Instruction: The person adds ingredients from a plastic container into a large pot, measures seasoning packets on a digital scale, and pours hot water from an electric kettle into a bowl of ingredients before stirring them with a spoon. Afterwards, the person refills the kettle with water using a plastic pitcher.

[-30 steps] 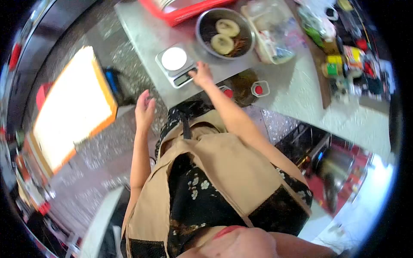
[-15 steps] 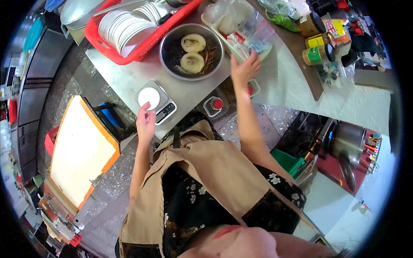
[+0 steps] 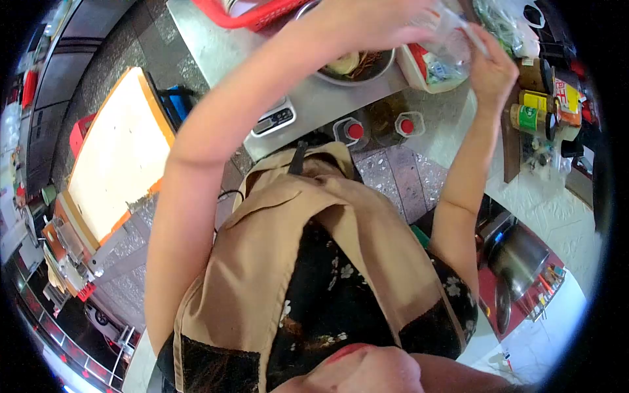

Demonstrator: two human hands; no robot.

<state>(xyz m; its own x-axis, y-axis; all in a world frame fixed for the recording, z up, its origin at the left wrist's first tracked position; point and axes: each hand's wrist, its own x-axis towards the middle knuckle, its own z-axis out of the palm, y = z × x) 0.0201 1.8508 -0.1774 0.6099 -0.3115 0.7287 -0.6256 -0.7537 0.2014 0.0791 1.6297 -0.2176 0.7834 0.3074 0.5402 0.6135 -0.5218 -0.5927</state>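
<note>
My right hand (image 3: 491,75) is closed on the edge of a clear plastic bag (image 3: 453,29) above the white bin (image 3: 419,80), which holds packets. My left hand (image 3: 386,19) reaches across to the same bag near the top edge; its fingers are blurred, so their grip is unclear. Below my left forearm, a steel bowl (image 3: 388,67) is partly hidden, with a pale halved onion (image 3: 343,63) and brown dried strips in it. The digital scale (image 3: 275,120) shows only its front part, the rest covered by my left arm.
A red basket (image 3: 252,21) is at the steel table's back edge. Two red-capped bottles (image 3: 354,132) stand below the table's front edge. Several jars (image 3: 526,118) and a bag of greens (image 3: 501,26) are on the right. A large steel pot (image 3: 517,259) stands lower right.
My left hand has left the scale and swung up and right to the plastic bag. My right hand has risen from the bin with the bag. The view has shifted.
</note>
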